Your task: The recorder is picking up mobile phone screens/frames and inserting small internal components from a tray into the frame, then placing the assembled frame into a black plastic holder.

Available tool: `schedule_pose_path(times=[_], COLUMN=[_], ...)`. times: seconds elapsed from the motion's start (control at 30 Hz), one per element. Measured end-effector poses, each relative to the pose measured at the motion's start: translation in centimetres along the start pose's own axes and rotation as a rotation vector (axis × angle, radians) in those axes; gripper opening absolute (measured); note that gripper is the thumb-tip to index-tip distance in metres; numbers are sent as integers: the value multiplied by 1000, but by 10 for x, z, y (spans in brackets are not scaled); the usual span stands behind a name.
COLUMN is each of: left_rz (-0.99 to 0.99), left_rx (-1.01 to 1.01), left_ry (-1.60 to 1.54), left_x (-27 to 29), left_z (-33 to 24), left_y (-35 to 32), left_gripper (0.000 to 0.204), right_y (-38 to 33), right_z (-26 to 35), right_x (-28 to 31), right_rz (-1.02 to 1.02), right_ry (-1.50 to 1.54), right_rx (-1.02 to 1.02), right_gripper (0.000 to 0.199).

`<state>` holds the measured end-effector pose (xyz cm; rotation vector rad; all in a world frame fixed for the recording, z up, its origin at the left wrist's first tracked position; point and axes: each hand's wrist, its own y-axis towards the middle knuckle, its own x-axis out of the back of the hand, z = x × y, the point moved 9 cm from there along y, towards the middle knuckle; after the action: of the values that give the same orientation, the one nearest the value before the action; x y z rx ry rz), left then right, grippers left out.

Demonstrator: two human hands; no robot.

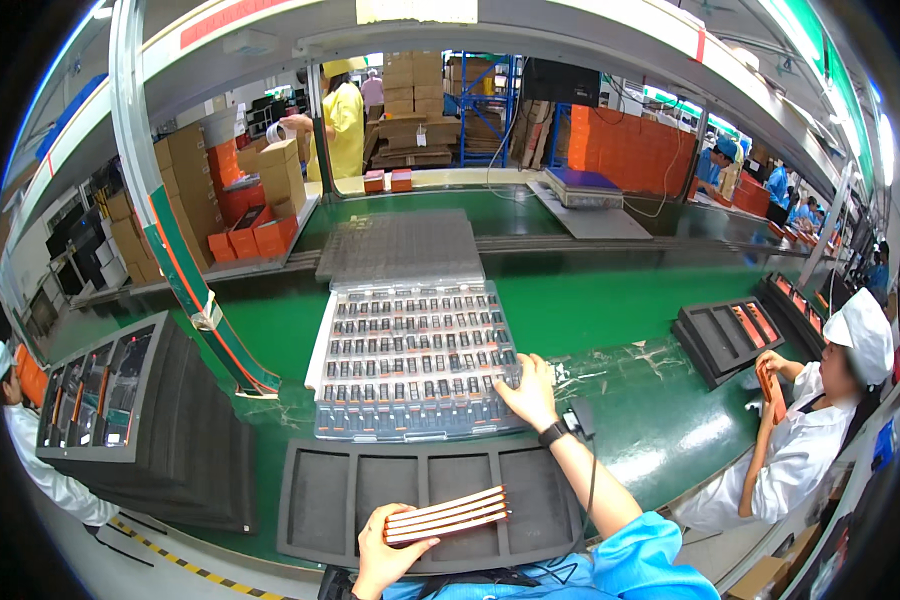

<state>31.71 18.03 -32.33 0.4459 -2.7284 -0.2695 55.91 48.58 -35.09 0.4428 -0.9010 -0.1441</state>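
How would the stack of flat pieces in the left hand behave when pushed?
The stack would probably slide apart, since its layers look separate and no band shows. Its pieces seem stiff: they extend beyond the left hand without visible drooping.

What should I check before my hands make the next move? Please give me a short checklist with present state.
1. Left hand grips the stack of slim panels: ok, held between thumb and fingers.
2. Right hand has picked up a part: cannot tell; it is at the right edge of the clear tray.
3. Small dark parts are in order: ok, they sit in rows.
4. Black foam tray has its compartments facing up: ok.
5. Black cable is away from the right forearm: not ok, it crosses it in this view.
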Motion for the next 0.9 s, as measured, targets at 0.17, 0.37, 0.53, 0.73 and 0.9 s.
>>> schedule_pose_path(times=[0.17, 0.37, 0.53, 0.73, 0.9], left_rz=[2, 8, 23, 20, 7], left_rx=[24, 24, 14, 12, 15], left_ry=[19, -6, 16, 14, -13], left_x=[3, 6, 1, 3, 5], left_z=[-14, -16, -3, -10, -16], left_y=[-5, -4, -1, -2, -4], left_gripper=[60, 59, 60, 60, 58], right_y=[6, 4, 10, 11, 21], right_z=[-3, 11, 8, 3, -16], right_x=[-32, -9, -9, -7, -17], right_rz=[76, -32, 29, 27, 128], right_ry=[21, 18, -109, 127, 184], right_rx=[-91, -51, -38, -52, -132], right_gripper=[80, 52, 26, 30, 31])
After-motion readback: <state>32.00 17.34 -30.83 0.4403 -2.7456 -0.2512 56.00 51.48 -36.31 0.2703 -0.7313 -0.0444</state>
